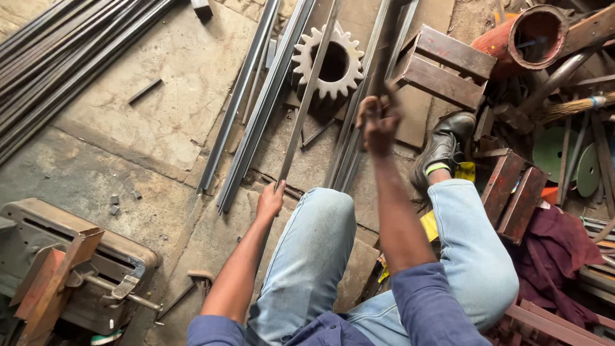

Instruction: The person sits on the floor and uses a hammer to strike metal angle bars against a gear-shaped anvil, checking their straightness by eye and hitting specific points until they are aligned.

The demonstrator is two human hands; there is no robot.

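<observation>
My left hand (270, 200) grips the near end of a long flat steel strip (307, 96) that runs away across the floor and over a large toothed gear (328, 62). My right hand (378, 122) is raised and closed around the handle of a dark tool (385, 57) that points up and away, blurred; its head cannot be made out. My knees in blue jeans sit between the two arms, and a black boot (443, 148) rests on the floor to the right.
Several steel bars (256, 109) lie on the concrete floor, more at the far left (57, 57). A rusty metal stool (448, 64), an orange pipe (522, 35), red frames (516, 192) and a machine (77, 269) surround me.
</observation>
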